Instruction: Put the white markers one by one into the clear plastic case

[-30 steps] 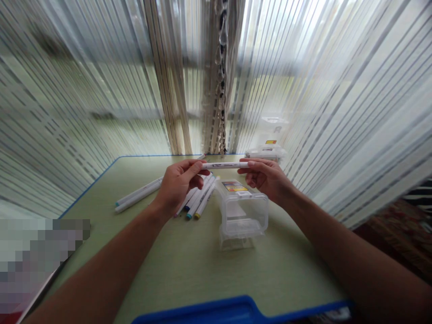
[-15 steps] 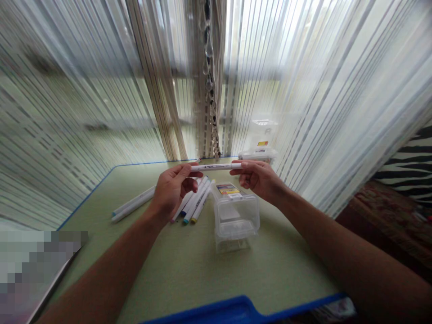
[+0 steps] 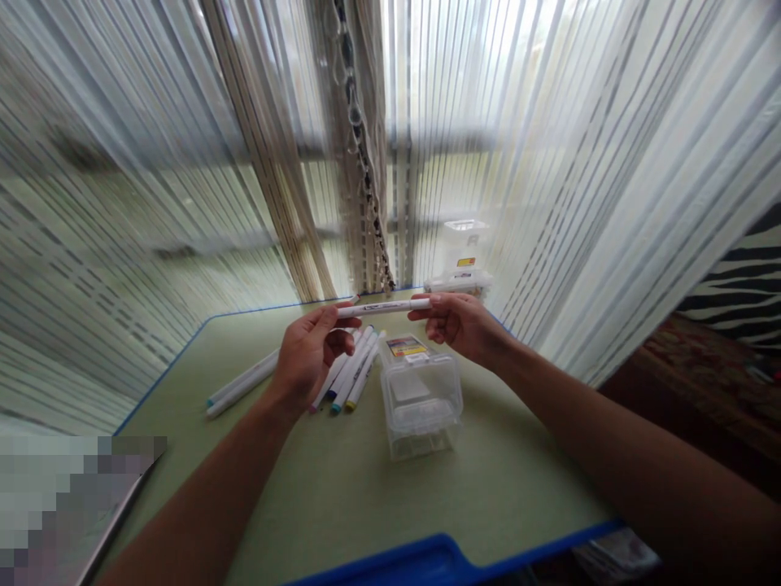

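A white marker (image 3: pixel 383 308) is held level above the table between both hands. My left hand (image 3: pixel 308 354) pinches its left end between thumb and fingers. The right end is gripped by the fingertips of my right hand (image 3: pixel 460 325). Below and between the hands, several white markers (image 3: pixel 355 370) with coloured ends lie side by side. Just right of them stands a clear plastic box (image 3: pixel 421 399) with a yellow label on top. More white markers (image 3: pixel 241 384) lie left of my left hand, partly hidden by it.
The green table (image 3: pixel 342 505) has a blue edge. At its far side stands another clear container (image 3: pixel 460 273) with a label, near the string curtain (image 3: pixel 293 187). A flat panel with a blurred-out surface (image 3: pixel 79 513) stands at the lower left.
The view has shifted slightly. Both hands still hold the marker by its two ends, and it has tilted a little, its left end now lower.
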The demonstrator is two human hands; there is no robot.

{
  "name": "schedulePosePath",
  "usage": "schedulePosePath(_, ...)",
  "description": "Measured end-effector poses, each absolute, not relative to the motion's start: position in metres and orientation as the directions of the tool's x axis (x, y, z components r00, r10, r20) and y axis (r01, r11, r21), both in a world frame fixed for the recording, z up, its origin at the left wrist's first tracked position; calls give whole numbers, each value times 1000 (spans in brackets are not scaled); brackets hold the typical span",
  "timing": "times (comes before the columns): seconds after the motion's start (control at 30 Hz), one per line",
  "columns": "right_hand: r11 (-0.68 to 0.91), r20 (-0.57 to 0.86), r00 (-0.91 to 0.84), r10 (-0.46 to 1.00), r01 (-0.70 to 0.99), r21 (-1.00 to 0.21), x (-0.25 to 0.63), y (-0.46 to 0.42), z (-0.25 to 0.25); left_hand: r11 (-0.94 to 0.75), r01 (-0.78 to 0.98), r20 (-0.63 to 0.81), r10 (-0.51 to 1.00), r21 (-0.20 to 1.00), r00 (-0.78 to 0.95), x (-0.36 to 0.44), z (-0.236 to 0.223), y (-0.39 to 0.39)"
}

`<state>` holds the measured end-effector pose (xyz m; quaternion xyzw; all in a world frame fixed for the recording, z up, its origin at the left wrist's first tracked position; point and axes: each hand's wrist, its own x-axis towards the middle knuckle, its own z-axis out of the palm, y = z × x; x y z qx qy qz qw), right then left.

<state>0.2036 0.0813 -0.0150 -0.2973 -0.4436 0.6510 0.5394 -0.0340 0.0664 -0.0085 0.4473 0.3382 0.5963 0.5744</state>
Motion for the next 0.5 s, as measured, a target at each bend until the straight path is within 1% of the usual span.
schedulePosePath(0.23,-27,80,-228,970,-432,-901,203,80,-14,-132,-361,158,986,923,44,-33,-9,67)
schedulePosePath(0.5,-4,75,-178,981,-405,-914,203,83,-17,-161,-287,185,981,944,59,-33,-9,65)
